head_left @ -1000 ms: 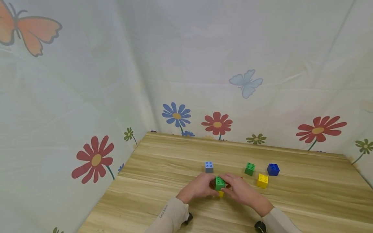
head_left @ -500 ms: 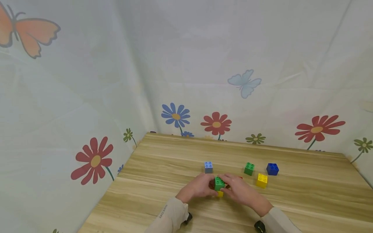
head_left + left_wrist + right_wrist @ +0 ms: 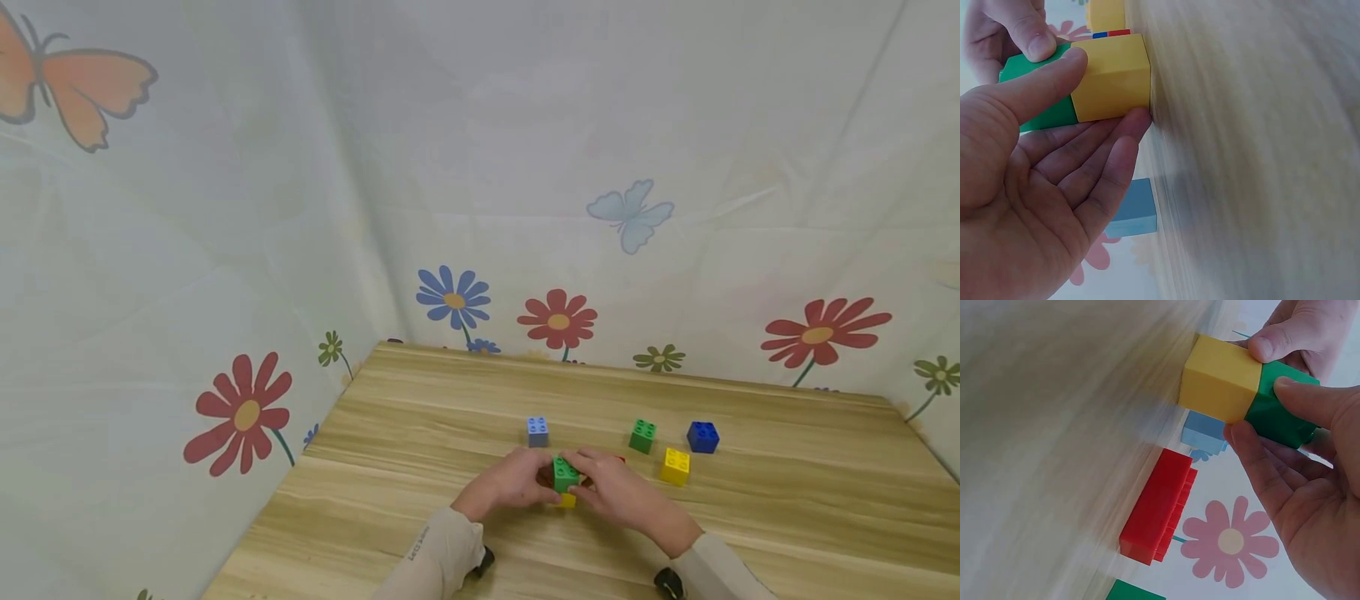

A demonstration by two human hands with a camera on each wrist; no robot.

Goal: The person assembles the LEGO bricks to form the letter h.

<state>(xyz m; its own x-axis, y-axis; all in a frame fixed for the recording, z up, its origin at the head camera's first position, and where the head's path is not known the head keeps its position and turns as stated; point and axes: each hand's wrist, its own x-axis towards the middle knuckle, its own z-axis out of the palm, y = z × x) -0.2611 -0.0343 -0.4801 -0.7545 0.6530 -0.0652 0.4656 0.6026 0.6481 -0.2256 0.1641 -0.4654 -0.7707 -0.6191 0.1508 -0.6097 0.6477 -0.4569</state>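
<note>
In the head view a green toy brick (image 3: pixel 566 473) sits on top of a yellow toy brick (image 3: pixel 567 501), between the two hands. My left hand (image 3: pixel 517 478) grips the pair from the left; in the left wrist view its thumb crosses the green brick and its tip lies on the yellow brick (image 3: pixel 1116 75), with fingers behind. From the other side my right hand (image 3: pixel 618 492) pinches the green brick (image 3: pixel 1279 406), thumb on its face and a fingertip near the seam. The two bricks meet flush, and the yellow one's base is right at the tabletop.
Behind the hands stands a light blue brick (image 3: pixel 537 432). A long red brick (image 3: pixel 1157 506) lies beside the right hand, mostly hidden in the head view. Farther right are another green brick (image 3: pixel 642 436), a dark blue brick (image 3: pixel 703 437) and a second yellow brick (image 3: pixel 676 467) on the wooden table (image 3: pixel 420 400).
</note>
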